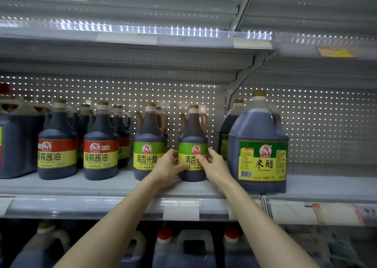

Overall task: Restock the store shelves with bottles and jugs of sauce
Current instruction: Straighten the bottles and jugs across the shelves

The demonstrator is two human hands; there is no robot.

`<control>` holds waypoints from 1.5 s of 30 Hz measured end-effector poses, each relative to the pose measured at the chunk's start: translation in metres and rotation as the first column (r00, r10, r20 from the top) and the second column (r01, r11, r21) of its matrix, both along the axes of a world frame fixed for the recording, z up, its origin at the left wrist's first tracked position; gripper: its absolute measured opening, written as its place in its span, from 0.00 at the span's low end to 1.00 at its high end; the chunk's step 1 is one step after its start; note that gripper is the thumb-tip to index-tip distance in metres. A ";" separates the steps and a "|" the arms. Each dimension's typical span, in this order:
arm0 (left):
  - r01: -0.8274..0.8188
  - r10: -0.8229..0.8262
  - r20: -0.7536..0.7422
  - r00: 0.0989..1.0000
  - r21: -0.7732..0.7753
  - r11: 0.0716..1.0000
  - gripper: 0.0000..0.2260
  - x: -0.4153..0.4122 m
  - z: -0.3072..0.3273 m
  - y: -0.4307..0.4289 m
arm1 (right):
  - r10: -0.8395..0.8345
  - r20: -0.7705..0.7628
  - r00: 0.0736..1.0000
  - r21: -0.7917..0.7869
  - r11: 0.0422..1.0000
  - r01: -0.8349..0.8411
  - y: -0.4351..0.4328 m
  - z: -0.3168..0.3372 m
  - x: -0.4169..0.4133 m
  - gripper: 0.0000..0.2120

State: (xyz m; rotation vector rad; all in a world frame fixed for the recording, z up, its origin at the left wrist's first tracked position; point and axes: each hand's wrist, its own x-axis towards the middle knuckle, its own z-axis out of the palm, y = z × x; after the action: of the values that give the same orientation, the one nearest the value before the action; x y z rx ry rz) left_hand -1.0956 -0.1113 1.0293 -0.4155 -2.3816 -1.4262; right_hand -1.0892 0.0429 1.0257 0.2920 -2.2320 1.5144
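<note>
A dark vinegar bottle (192,137) with a green and yellow label stands upright near the front of the middle shelf (81,186). My left hand (166,166) grips its left side, thumb across the lower label. My right hand (214,164) grips its right side, thumb on the label. A matching green-label bottle (148,141) stands just to its left, with more behind it. To the right stands a large rice vinegar jug (258,145), with another jug (228,124) behind it.
Red-label soy sauce bottles (100,143) and a big jug (14,137) fill the shelf's left part. Right of the large jug the shelf (330,184) is bare. The upper shelf (142,37) holds nothing. White-handled jugs (183,249) stand on the shelf below.
</note>
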 end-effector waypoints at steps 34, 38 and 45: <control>0.086 -0.071 -0.113 0.991 0.138 0.987 0.29 0.110 0.005 0.098 | -0.244 -0.110 0.963 -0.133 0.964 0.229 0.128 0.009 0.148 0.19; 0.064 -0.049 -0.088 0.995 0.176 0.982 0.31 0.109 0.003 0.121 | -0.170 -0.130 0.977 -0.089 0.983 0.159 0.153 0.015 0.139 0.20; 0.024 -0.018 -0.036 0.999 0.181 0.983 0.41 0.092 0.003 0.133 | 0.015 -0.116 0.993 -0.062 0.998 -0.022 0.174 0.013 0.111 0.14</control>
State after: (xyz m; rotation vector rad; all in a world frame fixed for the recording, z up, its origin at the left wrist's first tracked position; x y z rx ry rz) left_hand -1.0034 0.0214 1.0323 -0.4151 -2.2026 -1.6158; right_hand -0.9780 0.2172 1.0386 0.3722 -2.0936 1.5339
